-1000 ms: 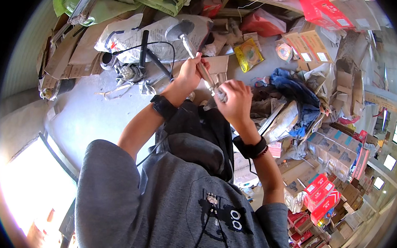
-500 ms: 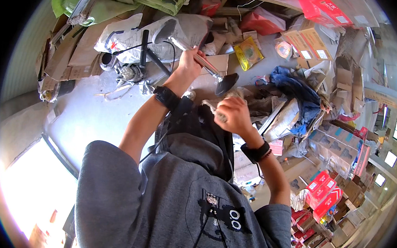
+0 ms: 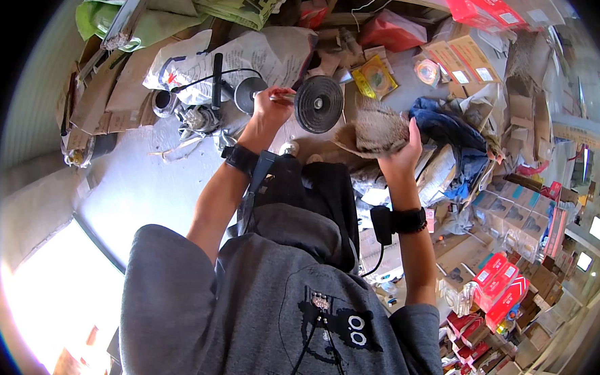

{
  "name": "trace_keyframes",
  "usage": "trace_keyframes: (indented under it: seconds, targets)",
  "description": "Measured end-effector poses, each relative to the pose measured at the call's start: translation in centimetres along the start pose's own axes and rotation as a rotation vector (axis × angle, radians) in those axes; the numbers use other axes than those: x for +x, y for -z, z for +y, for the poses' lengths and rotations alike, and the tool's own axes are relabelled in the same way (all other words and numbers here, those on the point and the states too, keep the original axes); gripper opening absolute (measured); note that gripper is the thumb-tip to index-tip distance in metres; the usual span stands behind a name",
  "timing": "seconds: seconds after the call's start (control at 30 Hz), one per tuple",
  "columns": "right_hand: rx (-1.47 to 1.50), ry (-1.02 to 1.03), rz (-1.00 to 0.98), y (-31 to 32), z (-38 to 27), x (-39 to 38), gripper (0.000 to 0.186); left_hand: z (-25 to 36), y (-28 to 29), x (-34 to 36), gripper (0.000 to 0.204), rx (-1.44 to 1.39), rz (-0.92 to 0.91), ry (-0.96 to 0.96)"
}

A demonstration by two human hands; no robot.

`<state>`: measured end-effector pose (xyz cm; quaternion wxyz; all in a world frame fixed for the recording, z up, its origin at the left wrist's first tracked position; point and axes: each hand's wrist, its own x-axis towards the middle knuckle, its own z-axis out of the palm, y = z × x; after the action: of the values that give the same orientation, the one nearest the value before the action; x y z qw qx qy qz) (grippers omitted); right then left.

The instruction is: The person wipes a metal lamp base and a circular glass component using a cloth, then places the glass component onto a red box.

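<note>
Gripping a metal rod point(image 3: 285, 98) in the left hand point(image 3: 270, 108), with fingers curled around the shaft in a fist. Reaching well out in front of the body with the left arm, bent at the elbow, slanting up and inward from the grey sleeve point(image 3: 170, 269) through a black wrist strap point(image 3: 240, 158). Holding the rod roughly crosswise, beyond the dark trousers point(image 3: 292, 201). Turning the black ridged disc point(image 3: 318, 104) toward the camera just to the right of the fist; carrying the plain grey disc point(image 3: 246, 94) close by on the opposite side.

Bearing a brownish, frayed rag point(image 3: 381, 128) at the right hand point(image 3: 403, 152), just to the right of the ridged face. Pointing the right thumb upward along the rag's right edge. Hiding the other right fingers behind the cloth, blurred in places; impossible to tell whether closed on it or spread beneath. Raising the right forearm steeply, almost upright, with a slight lean inward and a second strap point(image 3: 409, 221) around the wrist.

Facing a white sack point(image 3: 273, 54) beyond the left fist, near a black bar point(image 3: 216, 81); also a yellow packet point(image 3: 373, 78) past the rag and dark blue fabric point(image 3: 446, 124) to its right.
</note>
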<state>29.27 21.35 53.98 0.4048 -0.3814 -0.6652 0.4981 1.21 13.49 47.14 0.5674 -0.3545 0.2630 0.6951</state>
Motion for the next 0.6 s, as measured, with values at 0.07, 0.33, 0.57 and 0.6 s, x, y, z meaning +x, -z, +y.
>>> trace_keyframes:
  seconds: [0.07, 0.33, 0.57, 0.6]
  targets:
    - [0.778, -0.395, 0.062, -2.0, -3.4, 1.4, 0.047, -0.3, 0.4, 0.1, 0.014, -0.079, -0.023, 0.028]
    - [-0.062, 0.028, -0.176, -7.7, -7.2, 2.2, 0.042, -3.4, -0.1, -1.2, 0.027, -0.217, -0.094, -0.041]
    - [-0.088, 0.120, -0.097, -8.3, -7.8, 3.8, 0.030, -5.1, -1.0, -4.2, 0.021, -0.071, -0.088, -0.031]
    - [-0.096, 0.061, -0.124, -8.4, -8.6, 4.0, 0.026, -4.9, -0.5, -3.6, 0.023, -0.158, -0.111, 0.048]
